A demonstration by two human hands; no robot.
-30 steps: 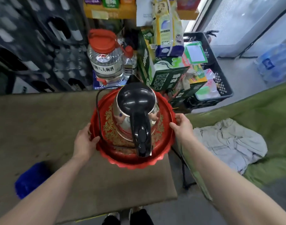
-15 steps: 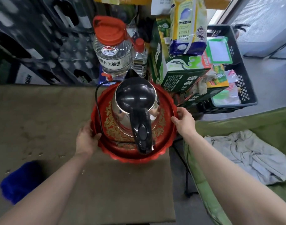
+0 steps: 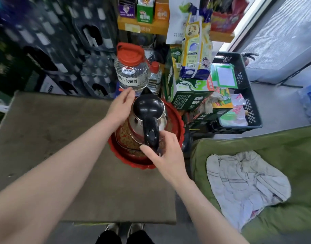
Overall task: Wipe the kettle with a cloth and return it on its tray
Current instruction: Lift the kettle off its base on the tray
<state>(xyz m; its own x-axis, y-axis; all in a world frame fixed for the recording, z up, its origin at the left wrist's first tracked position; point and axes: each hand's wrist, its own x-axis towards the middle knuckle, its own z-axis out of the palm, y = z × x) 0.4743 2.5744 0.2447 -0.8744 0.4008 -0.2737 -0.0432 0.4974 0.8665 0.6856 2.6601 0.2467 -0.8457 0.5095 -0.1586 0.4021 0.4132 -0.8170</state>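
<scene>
A steel kettle (image 3: 147,111) with a black lid and black handle stands upright on a round red tray (image 3: 177,120) with gold pattern, at the table's far right corner. My left hand (image 3: 120,107) lies flat against the kettle's left side, fingers stretched toward the spout. My right hand (image 3: 166,152) is at the lower end of the handle, thumb and fingers curled around it. A crumpled grey-white cloth (image 3: 246,184) lies apart on the green cushion to the right.
The brown table top (image 3: 54,138) stretches left. Behind the tray stand a large clear jug with a red cap (image 3: 131,67), a small bottle (image 3: 154,78) and green cartons (image 3: 188,92). A black crate (image 3: 239,103) is at right, dark crates at the back left.
Both hands have left the tray's rim. The left hand went up to the kettle's side, the right hand came in to the handle. The camera view shifted so the tray sits further right.
</scene>
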